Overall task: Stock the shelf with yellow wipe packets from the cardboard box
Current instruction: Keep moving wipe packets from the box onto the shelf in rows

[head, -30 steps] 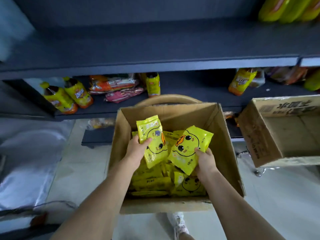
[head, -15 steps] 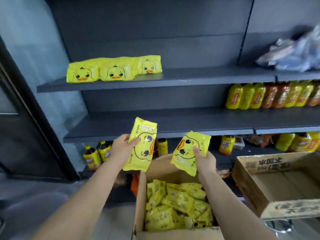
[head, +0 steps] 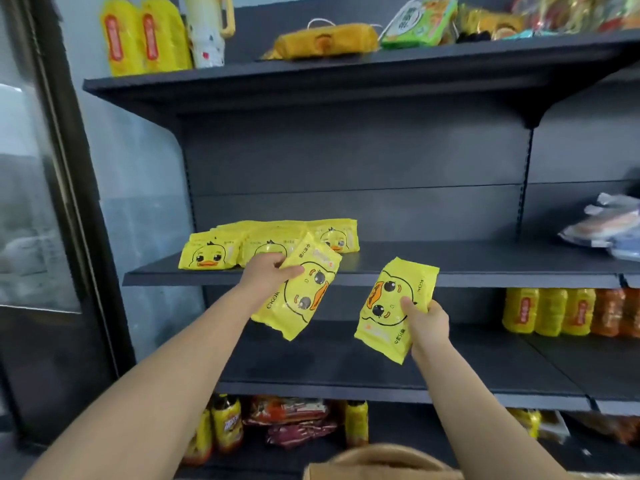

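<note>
The left hand [head: 268, 271] gripped the left packet [head: 301, 296] by its upper left side, thumb laid across the printed front and fingers curled behind. That packet's long axis ran from lower left to upper right. Its top end already overlapped the front lip of the shelf [head: 485, 279], just right of the row [head: 207, 254] of packets lying there. The right hand [head: 427, 322] clasped the right packet [head: 388, 306] by its lower right edge, thumb pressed on the duck face and fingers wrapped behind. This packet slanted the same way but hung lower, mostly in front of the gap under the shelf, with only its top corner level with the lip. The left hand was therefore the nearer to the shelf, and its packet probably needed only a short push forward and a turn to lie flat. Bare shelf lay right of the row, up and forward from the right hand's fingers.
</note>
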The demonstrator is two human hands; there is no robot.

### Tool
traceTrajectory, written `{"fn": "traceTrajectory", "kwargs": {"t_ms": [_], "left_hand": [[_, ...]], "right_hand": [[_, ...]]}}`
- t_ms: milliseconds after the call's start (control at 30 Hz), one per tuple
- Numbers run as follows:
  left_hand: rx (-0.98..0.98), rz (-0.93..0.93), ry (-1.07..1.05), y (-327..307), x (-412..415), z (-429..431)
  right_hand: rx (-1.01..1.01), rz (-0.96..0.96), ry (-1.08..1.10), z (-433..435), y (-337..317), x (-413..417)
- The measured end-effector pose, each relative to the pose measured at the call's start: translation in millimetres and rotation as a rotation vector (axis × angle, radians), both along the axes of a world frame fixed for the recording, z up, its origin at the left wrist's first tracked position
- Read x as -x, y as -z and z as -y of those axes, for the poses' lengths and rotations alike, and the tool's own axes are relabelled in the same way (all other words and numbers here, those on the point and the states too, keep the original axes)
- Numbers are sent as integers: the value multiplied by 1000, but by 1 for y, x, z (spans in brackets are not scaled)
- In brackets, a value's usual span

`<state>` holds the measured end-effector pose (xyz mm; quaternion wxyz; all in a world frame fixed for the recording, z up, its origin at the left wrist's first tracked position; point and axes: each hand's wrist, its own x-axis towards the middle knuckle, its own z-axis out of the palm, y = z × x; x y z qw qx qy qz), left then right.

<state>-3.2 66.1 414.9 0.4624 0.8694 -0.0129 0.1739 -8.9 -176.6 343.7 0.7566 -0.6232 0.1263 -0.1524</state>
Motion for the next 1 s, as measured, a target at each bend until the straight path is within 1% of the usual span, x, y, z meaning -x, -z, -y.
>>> {"fn": "traceTrajectory", "kwargs": {"t_ms": [267, 467, 667, 800, 1000], "left_hand": [[-188, -31, 117, -48, -99, 7], [-365, -34, 269, -77, -187, 21], [-523, -42, 434, -82, -288, 36], [-664, -3, 521, -82, -335, 44], [-912, -2, 549, -57, -396, 38]], "right_hand": [[-47, 74, 8, -1, -34, -66], [-60, 112, 118, -2, -48, -122], [-51, 88, 215, -18, -55, -185], [-30, 85, 256, -32, -54, -224], [-11, 91, 251, -50, -51, -267]]}}
